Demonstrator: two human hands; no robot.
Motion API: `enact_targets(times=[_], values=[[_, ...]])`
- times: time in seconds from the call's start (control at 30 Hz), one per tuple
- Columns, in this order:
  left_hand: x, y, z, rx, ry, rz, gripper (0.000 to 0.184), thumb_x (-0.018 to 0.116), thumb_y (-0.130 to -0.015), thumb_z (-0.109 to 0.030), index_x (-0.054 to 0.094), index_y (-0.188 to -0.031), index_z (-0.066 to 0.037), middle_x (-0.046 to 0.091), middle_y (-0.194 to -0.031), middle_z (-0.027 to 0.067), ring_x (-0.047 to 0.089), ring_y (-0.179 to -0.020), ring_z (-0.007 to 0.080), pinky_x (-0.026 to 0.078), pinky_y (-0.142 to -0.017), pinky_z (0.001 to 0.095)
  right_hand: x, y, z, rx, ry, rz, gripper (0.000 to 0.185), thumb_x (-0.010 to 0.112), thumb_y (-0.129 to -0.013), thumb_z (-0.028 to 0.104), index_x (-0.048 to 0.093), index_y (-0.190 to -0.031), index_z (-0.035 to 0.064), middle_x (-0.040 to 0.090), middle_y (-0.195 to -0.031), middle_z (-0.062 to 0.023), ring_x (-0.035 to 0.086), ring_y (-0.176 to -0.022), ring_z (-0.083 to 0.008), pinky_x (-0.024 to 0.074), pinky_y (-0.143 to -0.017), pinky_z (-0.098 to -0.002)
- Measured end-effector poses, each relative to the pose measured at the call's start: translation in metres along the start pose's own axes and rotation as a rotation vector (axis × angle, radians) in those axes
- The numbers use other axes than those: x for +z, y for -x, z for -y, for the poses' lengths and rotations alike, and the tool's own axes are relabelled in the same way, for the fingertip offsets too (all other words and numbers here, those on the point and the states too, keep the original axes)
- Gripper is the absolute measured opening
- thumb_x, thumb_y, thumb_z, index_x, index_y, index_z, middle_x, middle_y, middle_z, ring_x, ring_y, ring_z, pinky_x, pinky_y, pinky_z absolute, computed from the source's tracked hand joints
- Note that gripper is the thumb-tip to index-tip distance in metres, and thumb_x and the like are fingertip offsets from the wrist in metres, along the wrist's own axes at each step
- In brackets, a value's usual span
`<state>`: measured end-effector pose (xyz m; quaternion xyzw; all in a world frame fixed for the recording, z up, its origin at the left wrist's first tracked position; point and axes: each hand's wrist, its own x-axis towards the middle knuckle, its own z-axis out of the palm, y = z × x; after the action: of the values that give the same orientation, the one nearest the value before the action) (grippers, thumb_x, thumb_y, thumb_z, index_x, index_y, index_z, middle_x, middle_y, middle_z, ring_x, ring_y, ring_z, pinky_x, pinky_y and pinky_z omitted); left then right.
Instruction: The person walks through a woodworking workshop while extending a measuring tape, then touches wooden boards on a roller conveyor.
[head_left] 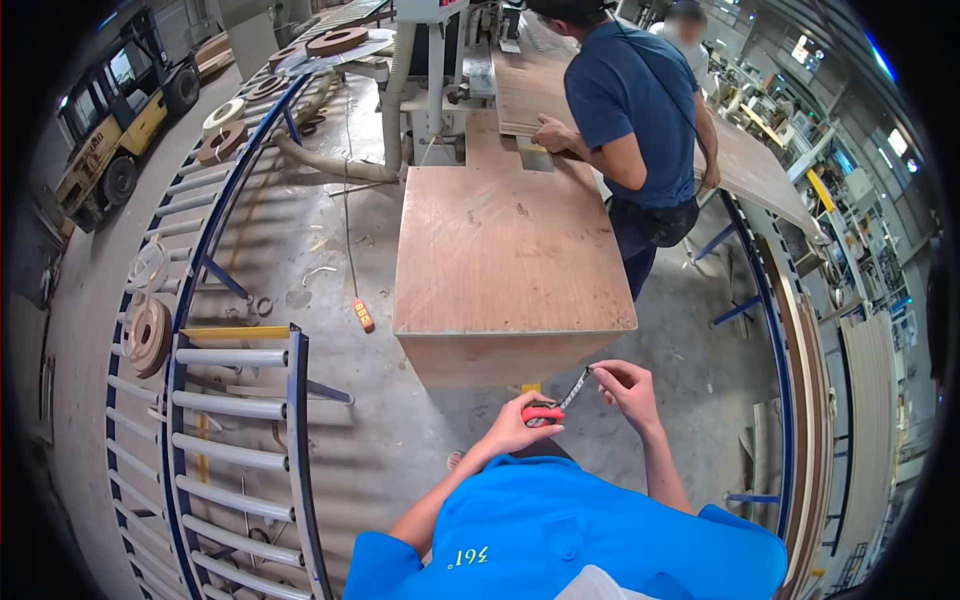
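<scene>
My left hand is wrapped round a red and black tape measure, held low in front of my blue shirt. A short length of its pale blade is drawn out, slanting up to the right. The fingers of my right hand pinch the blade's free end. Just beyond both hands stands a wooden box-like table with a plywood top; neither hand touches it.
A co-worker in a dark blue shirt grips stacked plywood boards beyond the table. Roller conveyors run along the left. An orange control box hangs from a cable. A forklift stands far left; long panels lie right.
</scene>
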<state>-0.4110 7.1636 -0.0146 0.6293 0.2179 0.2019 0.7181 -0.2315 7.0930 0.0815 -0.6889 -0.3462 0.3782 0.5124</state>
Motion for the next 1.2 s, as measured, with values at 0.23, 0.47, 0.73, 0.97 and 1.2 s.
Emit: enact_targets(times=[0.23,0.47,0.73,0.97,1.2], values=[[-0.017,-0.024,0.008,0.072,-0.049,-0.07,0.037,0.071,-0.066,-0.015,0.05,-0.093,-0.002,0.059,-0.089,0.0084,0.055,-0.081,0.0119,0.044,-0.073,0.0256,0.027,-0.037,-0.005,-0.046,0.085,0.011,0.014,0.063,-0.074,0.014,0.061,-0.077,0.0005,0.053,-0.061,0.0002,0.045,-0.047,-0.0038,0.0343,-0.043,-0.0168],[-0.056,-0.053,-0.013,0.07,-0.088,0.071,0.039,0.063,-0.074,-0.018,0.047,-0.106,-0.002,0.053,-0.099,0.0081,0.05,-0.088,0.0109,0.04,-0.078,0.0253,0.03,-0.082,0.016,-0.191,0.257,0.11,0.012,0.061,-0.073,0.01,0.06,-0.072,-0.002,0.054,-0.061,-0.0024,0.046,-0.05,-0.0055,0.035,-0.045,-0.0195],[-0.084,-0.093,-0.034,-0.295,0.274,0.349,0.041,0.05,-0.083,-0.026,0.042,-0.116,-0.004,0.049,-0.103,0.0075,0.043,-0.096,0.0116,0.034,-0.085,0.0245,0.005,-0.113,0.06,-0.365,0.288,0.137,0.007,0.059,-0.073,0.005,0.061,-0.076,-0.0014,0.055,-0.065,-0.0047,0.047,-0.054,-0.0066,0.0361,-0.047,-0.0201],[-0.094,-0.112,-0.022,-0.155,0.058,0.478,0.029,0.05,-0.083,-0.024,0.05,-0.103,-0.003,0.049,-0.077,0.0002,0.045,-0.074,0.0079,0.037,-0.067,0.0203,-0.015,-0.118,0.078,-0.337,0.2,-0.193,0.012,0.053,-0.077,0.001,0.06,-0.086,0.0009,0.049,-0.065,0.0013,0.04,-0.052,-0.0034,0.0302,-0.045,-0.0173],[-0.117,-0.118,-0.052,-0.202,-0.002,0.542,0.025,0.05,-0.084,-0.026,0.054,-0.091,-0.002,0.049,-0.068,0.0007,0.044,-0.066,0.0075,0.036,-0.062,0.021,0.002,-0.106,0.079,-0.321,0.012,-0.481,0.013,0.053,-0.081,0.007,0.058,-0.092,0.0013,0.05,-0.07,0.0021,0.038,-0.054,-0.0027,0.031,-0.047,-0.0164]])
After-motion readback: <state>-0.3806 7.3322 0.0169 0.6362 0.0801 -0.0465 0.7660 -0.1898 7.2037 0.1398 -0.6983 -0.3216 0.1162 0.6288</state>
